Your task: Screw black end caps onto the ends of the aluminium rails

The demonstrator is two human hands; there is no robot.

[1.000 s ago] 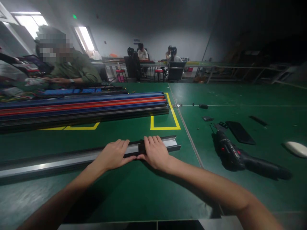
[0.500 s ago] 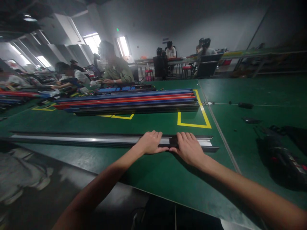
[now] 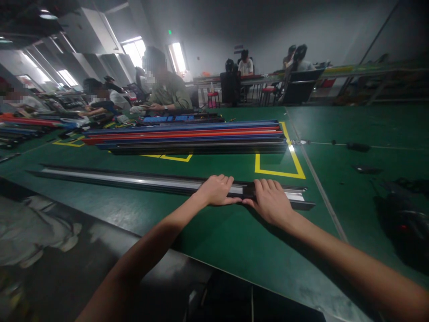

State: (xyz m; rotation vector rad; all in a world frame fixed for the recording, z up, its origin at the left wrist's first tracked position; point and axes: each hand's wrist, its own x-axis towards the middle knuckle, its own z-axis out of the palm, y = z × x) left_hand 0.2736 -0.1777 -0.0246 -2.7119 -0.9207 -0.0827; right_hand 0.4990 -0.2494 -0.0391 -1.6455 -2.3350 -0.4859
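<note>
A long black channel profile (image 3: 161, 182) with a shiny pale strip along its inside lies across the green table (image 3: 228, 241). My left hand (image 3: 216, 190) is closed over it toward its right part, fingers over the far edge and thumb along the near edge. Just to the right, my right hand (image 3: 272, 199) grips the same profile in the same way, the two thumbs nearly touching. Between the hands a short black piece (image 3: 248, 190) sits in the channel, partly covered by my right hand. The profile's right end sticks out beyond my right hand.
Behind lies a stack of blue, red and black profiles (image 3: 187, 136) over yellow tape marks (image 3: 279, 172). A dark power tool (image 3: 405, 223), blurred, is at the right. A co-worker (image 3: 169, 91) sits across the table; several other people are farther back.
The profile's left end has swung away from me, so it lies more slanted. Both hands keep their grip on it. The whole view has shifted slightly.
</note>
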